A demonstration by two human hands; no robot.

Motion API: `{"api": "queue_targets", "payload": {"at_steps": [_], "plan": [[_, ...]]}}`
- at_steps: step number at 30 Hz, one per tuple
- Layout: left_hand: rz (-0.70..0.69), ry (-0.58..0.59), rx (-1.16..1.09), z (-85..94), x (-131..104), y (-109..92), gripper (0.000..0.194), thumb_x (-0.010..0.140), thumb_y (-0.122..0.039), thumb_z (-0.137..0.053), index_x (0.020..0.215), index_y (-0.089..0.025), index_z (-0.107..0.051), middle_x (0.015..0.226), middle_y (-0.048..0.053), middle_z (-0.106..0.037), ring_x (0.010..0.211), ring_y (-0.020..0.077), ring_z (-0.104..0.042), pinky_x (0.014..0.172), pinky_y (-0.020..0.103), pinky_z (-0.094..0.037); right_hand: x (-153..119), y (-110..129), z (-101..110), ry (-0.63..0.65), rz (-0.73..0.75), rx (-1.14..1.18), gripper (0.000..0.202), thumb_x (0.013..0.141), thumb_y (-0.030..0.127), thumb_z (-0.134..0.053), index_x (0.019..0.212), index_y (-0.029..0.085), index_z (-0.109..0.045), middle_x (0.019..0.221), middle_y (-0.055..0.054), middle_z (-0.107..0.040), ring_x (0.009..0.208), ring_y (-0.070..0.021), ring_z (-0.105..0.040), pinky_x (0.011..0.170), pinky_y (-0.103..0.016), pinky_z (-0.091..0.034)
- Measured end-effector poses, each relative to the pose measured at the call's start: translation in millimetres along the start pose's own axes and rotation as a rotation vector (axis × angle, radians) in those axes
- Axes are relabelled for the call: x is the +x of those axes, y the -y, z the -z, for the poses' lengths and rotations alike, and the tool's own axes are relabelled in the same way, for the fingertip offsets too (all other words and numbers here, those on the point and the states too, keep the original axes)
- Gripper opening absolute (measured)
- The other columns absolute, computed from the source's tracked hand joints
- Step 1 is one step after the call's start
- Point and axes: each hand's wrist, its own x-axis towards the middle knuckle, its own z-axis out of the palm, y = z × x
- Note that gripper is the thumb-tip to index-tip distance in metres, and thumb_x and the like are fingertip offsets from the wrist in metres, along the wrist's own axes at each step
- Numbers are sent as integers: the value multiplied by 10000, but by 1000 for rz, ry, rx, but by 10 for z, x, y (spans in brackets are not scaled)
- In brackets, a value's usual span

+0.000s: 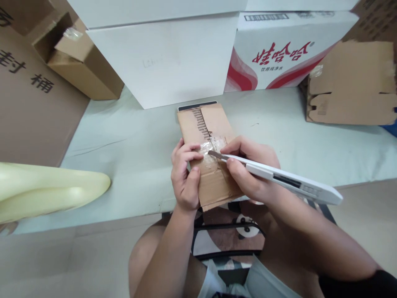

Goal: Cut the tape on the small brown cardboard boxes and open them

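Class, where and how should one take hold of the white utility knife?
Probably best by its long white handle, coming from the person's right: the bare blade juts from the left end, over the cardboard box, so fingers belong behind it.

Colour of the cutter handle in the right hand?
White; the cutter handle shows best in the head view.

One knife [273,173], one cardboard packet [215,180], one pale-yellow object [52,191], one red-printed white box [285,49]
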Motion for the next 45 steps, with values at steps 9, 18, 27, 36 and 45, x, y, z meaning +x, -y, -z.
{"api": "queue_targets", "payload": {"at_steps": [9,18,27,36,45], "plan": [[-4,4,16,1,3,-5,164,980,-315,-523,1020,-283,-678,1196,24,-716,1213,262,-648,1291,565,-356,5,0,3,-6,17,16,79,861,287,-555,885,237,-612,661,23,-678,555,-133,-568,560,-290,-406],[1,8,44,6,4,-4,175,982,-332,-510,1013,-283,-675,1207,32,-726,1227,281,-652,1282,584,-369,7,2,4,0,-4,45,63,846,281,-568,884,247,-605,658,25,-676,548,-134,-557,570,-292,-430],[-8,1,24,1,7,-4,164,981,-321,-525,1016,-284,-681,1201,24,-724,1214,263,-653,1287,565,-370,-11,-20,-3,-15,13,80,46,863,264,-580,884,240,-613,652,30,-668,549,-131,-563,554,-280,-416],[-9,-1,36,2,4,0,163,980,-331,-521,1011,-285,-674,1197,23,-724,1210,260,-655,1282,559,-379,-16,-40,-10,-17,4,92,53,855,276,-589,885,244,-619,660,27,-672,559,-135,-569,554,-283,-422],[-5,8,43,8,6,-5,165,979,-330,-518,1011,-281,-672,1207,29,-724,1225,272,-654,1277,573,-380,-16,-29,-6,-11,-3,101,47,859,281,-587,879,245,-609,642,31,-673,552,-137,-571,544,-281,-417]]}}
